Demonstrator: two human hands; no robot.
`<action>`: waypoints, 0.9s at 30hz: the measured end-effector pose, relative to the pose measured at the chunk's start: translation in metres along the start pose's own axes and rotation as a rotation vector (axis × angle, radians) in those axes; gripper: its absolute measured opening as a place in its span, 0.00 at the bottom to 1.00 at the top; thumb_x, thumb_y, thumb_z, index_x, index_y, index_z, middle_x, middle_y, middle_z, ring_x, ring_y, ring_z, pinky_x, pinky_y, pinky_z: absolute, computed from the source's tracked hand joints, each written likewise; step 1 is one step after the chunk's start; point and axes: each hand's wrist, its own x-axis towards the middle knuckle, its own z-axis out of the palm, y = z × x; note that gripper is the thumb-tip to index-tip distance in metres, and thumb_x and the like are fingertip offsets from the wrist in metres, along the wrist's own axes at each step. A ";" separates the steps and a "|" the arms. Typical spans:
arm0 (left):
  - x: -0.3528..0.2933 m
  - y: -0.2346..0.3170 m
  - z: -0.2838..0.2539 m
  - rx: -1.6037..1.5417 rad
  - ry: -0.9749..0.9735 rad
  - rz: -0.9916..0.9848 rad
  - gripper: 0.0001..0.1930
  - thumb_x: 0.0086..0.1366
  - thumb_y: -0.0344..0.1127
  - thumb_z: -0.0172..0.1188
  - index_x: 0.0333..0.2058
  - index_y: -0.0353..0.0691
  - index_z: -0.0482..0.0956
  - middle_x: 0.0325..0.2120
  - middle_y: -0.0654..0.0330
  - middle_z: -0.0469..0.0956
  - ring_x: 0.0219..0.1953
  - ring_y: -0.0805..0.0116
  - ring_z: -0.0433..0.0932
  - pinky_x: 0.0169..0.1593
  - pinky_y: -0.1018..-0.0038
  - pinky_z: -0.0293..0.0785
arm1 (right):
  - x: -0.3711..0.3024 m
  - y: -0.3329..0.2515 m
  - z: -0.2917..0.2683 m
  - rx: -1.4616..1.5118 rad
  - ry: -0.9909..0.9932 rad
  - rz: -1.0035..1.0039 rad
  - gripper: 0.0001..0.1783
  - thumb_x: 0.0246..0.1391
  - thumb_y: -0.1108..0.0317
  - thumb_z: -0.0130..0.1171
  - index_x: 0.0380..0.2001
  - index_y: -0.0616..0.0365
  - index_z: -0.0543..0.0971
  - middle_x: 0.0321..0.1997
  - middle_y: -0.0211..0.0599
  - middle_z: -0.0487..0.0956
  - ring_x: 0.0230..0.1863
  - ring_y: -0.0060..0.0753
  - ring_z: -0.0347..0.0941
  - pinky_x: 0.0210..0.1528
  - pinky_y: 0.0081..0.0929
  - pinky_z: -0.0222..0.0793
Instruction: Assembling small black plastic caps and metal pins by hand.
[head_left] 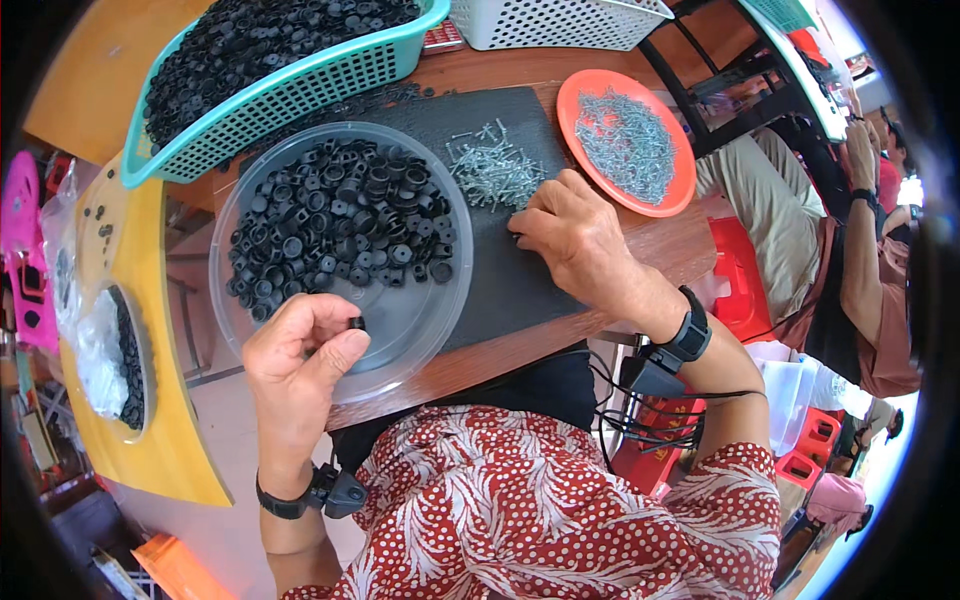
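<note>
Between the thumb and fingers of my left hand [300, 350] is a small black plastic part [356, 323], held over the near-left rim of a clear round tub [395, 372]. Many black plastic caps [340, 215] of similar size fill the tub's far side. My right hand [580, 240] is closed in a pinch above the dark mat [505, 290], just beside a loose pile of silvery screws [495, 165]. A dark spot shows at its fingertips, too small to make out. Right of the pile, an orange-red plate [683, 190] holds more screws.
A teal basket [290, 110] heaped with black parts stands at the back left, beside a white basket [560, 25]. To the left is a yellow table [180, 400] with a plastic bag on it. Another person [860, 250] sits at the right, near red stools [738, 275].
</note>
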 end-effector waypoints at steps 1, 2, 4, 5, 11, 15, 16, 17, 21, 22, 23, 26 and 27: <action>-0.003 0.002 -0.002 -0.232 -0.002 -0.105 0.09 0.50 0.25 0.63 0.30 0.31 0.74 0.24 0.58 0.76 0.22 0.73 0.72 0.27 0.80 0.69 | 0.002 -0.001 0.003 0.021 0.004 -0.012 0.10 0.31 0.79 0.60 0.23 0.59 0.75 0.26 0.38 0.68 0.32 0.41 0.63 0.31 0.35 0.64; -0.005 0.003 -0.003 -0.466 0.000 -0.207 0.10 0.50 0.26 0.64 0.31 0.30 0.74 0.24 0.56 0.76 0.21 0.72 0.73 0.26 0.79 0.71 | 0.003 0.000 0.004 -0.054 -0.031 -0.071 0.11 0.29 0.80 0.58 0.22 0.59 0.73 0.27 0.38 0.67 0.32 0.42 0.63 0.31 0.34 0.63; -0.005 0.004 -0.006 -0.600 -0.032 -0.224 0.10 0.51 0.24 0.63 0.32 0.29 0.75 0.25 0.56 0.77 0.23 0.73 0.74 0.28 0.79 0.71 | 0.005 -0.002 0.001 -0.160 -0.082 -0.158 0.13 0.25 0.80 0.55 0.22 0.59 0.68 0.26 0.39 0.64 0.31 0.42 0.61 0.32 0.34 0.62; -0.006 0.003 -0.009 -0.754 -0.074 -0.232 0.09 0.52 0.23 0.62 0.33 0.29 0.75 0.26 0.55 0.77 0.25 0.73 0.75 0.30 0.80 0.72 | 0.007 -0.005 0.001 -0.171 -0.100 -0.169 0.13 0.26 0.81 0.54 0.23 0.59 0.68 0.26 0.39 0.64 0.31 0.42 0.61 0.32 0.33 0.61; -0.009 -0.005 -0.011 -0.964 -0.076 -0.195 0.12 0.52 0.28 0.64 0.33 0.30 0.74 0.25 0.52 0.77 0.22 0.69 0.74 0.26 0.78 0.70 | 0.009 -0.016 -0.005 -0.147 -0.050 -0.145 0.16 0.29 0.83 0.53 0.29 0.63 0.72 0.26 0.40 0.65 0.31 0.43 0.62 0.31 0.35 0.60; -0.010 -0.003 -0.009 -1.052 -0.067 -0.160 0.13 0.52 0.28 0.64 0.35 0.29 0.74 0.25 0.52 0.77 0.22 0.69 0.74 0.26 0.78 0.70 | 0.021 -0.033 -0.017 -0.017 0.052 -0.115 0.14 0.31 0.86 0.53 0.28 0.63 0.74 0.24 0.40 0.67 0.28 0.44 0.61 0.29 0.34 0.59; -0.010 -0.003 -0.009 -1.060 -0.056 -0.153 0.13 0.52 0.29 0.64 0.36 0.29 0.74 0.26 0.53 0.77 0.22 0.69 0.74 0.26 0.77 0.70 | 0.025 -0.039 -0.018 0.046 0.082 -0.095 0.13 0.33 0.86 0.55 0.29 0.63 0.74 0.25 0.39 0.68 0.28 0.41 0.63 0.29 0.32 0.61; -0.010 -0.004 -0.009 -1.060 -0.054 -0.153 0.13 0.52 0.29 0.64 0.36 0.29 0.74 0.26 0.53 0.77 0.22 0.69 0.74 0.26 0.77 0.70 | 0.029 -0.045 -0.018 0.110 0.112 -0.075 0.13 0.36 0.85 0.57 0.29 0.63 0.74 0.25 0.38 0.70 0.28 0.39 0.64 0.29 0.29 0.62; -0.011 -0.005 -0.009 -1.073 -0.065 -0.165 0.14 0.52 0.29 0.64 0.36 0.29 0.74 0.26 0.53 0.77 0.21 0.69 0.74 0.26 0.77 0.71 | 0.037 -0.084 -0.007 0.494 0.177 0.100 0.09 0.41 0.82 0.59 0.30 0.64 0.75 0.26 0.35 0.73 0.26 0.29 0.68 0.27 0.23 0.64; -0.011 -0.005 -0.008 -1.070 -0.064 -0.170 0.14 0.52 0.28 0.64 0.36 0.29 0.74 0.26 0.53 0.77 0.21 0.68 0.74 0.26 0.77 0.71 | 0.039 -0.093 -0.003 0.651 0.191 0.160 0.09 0.43 0.81 0.59 0.31 0.63 0.76 0.27 0.34 0.73 0.26 0.25 0.68 0.27 0.20 0.65; -0.011 -0.004 -0.007 -1.070 -0.066 -0.171 0.14 0.52 0.28 0.64 0.36 0.29 0.74 0.26 0.53 0.77 0.21 0.68 0.74 0.26 0.77 0.71 | 0.041 -0.100 0.002 0.813 0.204 0.217 0.08 0.44 0.81 0.59 0.31 0.63 0.76 0.28 0.33 0.74 0.25 0.21 0.69 0.27 0.18 0.65; -0.012 -0.001 -0.004 -1.080 -0.042 -0.171 0.13 0.53 0.28 0.63 0.36 0.29 0.74 0.26 0.52 0.77 0.21 0.68 0.74 0.26 0.77 0.72 | 0.044 -0.113 0.018 0.950 0.203 0.140 0.07 0.45 0.80 0.58 0.31 0.63 0.76 0.28 0.34 0.73 0.24 0.20 0.69 0.26 0.17 0.65; -0.012 0.000 -0.004 -1.074 -0.030 -0.173 0.13 0.53 0.28 0.63 0.36 0.29 0.74 0.26 0.52 0.77 0.21 0.68 0.74 0.26 0.77 0.72 | 0.043 -0.115 0.023 0.949 0.203 0.142 0.07 0.45 0.80 0.58 0.31 0.63 0.76 0.28 0.34 0.73 0.24 0.20 0.69 0.26 0.17 0.65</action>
